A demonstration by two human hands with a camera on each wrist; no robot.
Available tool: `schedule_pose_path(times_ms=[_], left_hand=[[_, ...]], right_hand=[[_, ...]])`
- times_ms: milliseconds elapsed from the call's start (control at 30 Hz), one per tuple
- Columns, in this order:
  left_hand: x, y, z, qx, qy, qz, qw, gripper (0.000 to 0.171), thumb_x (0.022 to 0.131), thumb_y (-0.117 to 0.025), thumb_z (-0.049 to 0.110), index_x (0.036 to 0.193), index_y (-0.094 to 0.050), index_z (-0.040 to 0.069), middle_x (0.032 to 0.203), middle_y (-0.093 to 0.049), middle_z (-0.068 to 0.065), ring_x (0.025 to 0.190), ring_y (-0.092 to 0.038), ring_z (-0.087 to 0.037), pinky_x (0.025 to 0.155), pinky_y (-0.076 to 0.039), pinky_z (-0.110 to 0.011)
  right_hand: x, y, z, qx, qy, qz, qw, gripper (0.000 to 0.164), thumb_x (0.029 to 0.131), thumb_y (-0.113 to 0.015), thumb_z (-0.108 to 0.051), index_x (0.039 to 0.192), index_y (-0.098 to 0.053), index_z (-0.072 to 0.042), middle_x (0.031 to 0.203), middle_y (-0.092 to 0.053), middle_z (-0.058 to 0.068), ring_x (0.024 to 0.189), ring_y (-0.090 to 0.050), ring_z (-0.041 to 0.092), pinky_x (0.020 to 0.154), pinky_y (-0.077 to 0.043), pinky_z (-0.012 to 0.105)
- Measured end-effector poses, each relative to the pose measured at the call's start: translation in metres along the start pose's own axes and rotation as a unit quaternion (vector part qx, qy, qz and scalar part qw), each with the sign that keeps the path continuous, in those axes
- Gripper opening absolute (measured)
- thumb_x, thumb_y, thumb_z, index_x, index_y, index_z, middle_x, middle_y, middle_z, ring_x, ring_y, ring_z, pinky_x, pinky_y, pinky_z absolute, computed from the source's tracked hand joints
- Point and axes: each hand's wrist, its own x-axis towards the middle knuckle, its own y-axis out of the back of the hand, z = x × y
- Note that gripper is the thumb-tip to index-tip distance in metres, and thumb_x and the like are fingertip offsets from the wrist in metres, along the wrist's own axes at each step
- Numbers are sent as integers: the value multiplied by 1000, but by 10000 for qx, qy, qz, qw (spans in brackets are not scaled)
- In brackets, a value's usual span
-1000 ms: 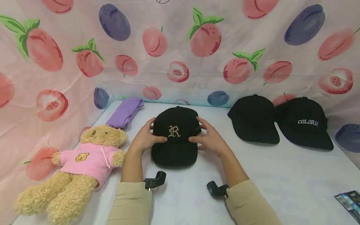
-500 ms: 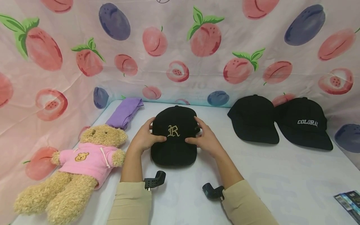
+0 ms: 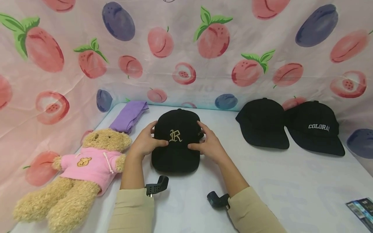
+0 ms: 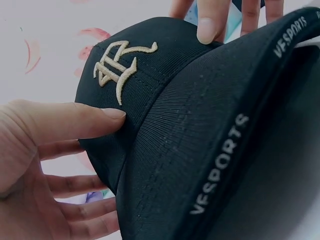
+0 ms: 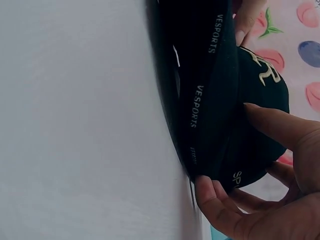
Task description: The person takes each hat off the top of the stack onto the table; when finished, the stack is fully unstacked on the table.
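Between both hands is a black baseball cap (image 3: 177,158) with a gold embroidered letter R on its front, brim toward me. My left hand (image 3: 144,142) grips the cap's left side, its thumb on the front above the brim and its fingers behind. On the other side my right hand (image 3: 211,145) holds the cap the same way. The left wrist view shows the left thumb pressed beside the gold letter of the cap (image 4: 165,115). In the right wrist view, white lettering runs along the brim edge of the cap (image 5: 225,100), close to the white surface.
A plush bear (image 3: 87,165) in a pink hoodie lies at the left, near a folded purple cloth (image 3: 129,116). Two more black caps stand at the right: a plain cap (image 3: 263,124) and a lettered cap (image 3: 316,127). A printed packet (image 3: 361,212) lies at the right edge.
Both hands have shifted slightly left together with the black cap. The right hand's thumb has come further in over the cap's front. The bear, cloth and other caps have stayed put.
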Motion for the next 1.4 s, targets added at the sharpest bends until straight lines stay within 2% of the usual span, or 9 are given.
schedule_pose_path(times_ms=[367, 533, 600, 867, 1133, 1400], left_hand=[[-4, 4, 7, -96, -59, 112, 9999, 98, 86, -79, 21, 166, -22, 17, 162, -37, -24, 146, -41, -44, 120, -33, -59], [-4, 3, 9, -231, -27, 183, 9996, 95, 87, -78, 20, 166, -24, 17, 162, -37, -23, 147, -40, -43, 119, -36, -59], [-4, 3, 9, -215, -6, 202, 9996, 94, 88, -78, 21, 165, -24, 17, 163, -37, -23, 147, -40, -43, 119, -36, -59], [-6, 4, 11, -323, -43, 190, 9993, 96, 87, -78, 18, 166, -23, 17, 164, -36, -22, 147, -40, -43, 119, -35, -59], [-8, 6, 15, -672, -258, 251, 9971, 95, 88, -78, 14, 166, -24, 22, 164, -35, -18, 145, -44, -40, 114, -43, -58], [-11, 8, 22, -768, -465, 353, 9953, 93, 87, -79, 15, 165, -28, 24, 162, -38, -18, 141, -48, -39, 110, -46, -58]], right_hand=[[-2, -1, -8, -35, 3, 135, 9999, 99, 85, -85, -22, 165, -27, -29, 159, -36, 15, 118, -61, 35, 82, -60, 39], [-3, -3, -11, -128, -23, 220, 9997, 100, 84, -85, -24, 165, -27, -27, 159, -39, 16, 130, -59, 41, 106, -52, 52], [-3, -3, -11, -127, -49, 227, 9997, 99, 84, -85, -24, 165, -27, -27, 159, -39, 16, 133, -57, 43, 111, -47, 54], [-3, -3, -11, 62, 140, 118, 9998, 100, 84, -85, -19, 165, -27, -28, 152, -42, 12, 127, -57, 39, 104, -52, 52], [-3, 3, -12, 114, 31, 143, 9998, 99, 84, -86, -26, 163, -27, -37, 160, -39, 11, 135, -54, 41, 113, -45, 57], [-6, 11, -18, 332, 113, 117, 9993, 98, 85, -86, -27, 163, -27, -41, 163, -38, 9, 126, -60, 36, 104, -53, 53]])
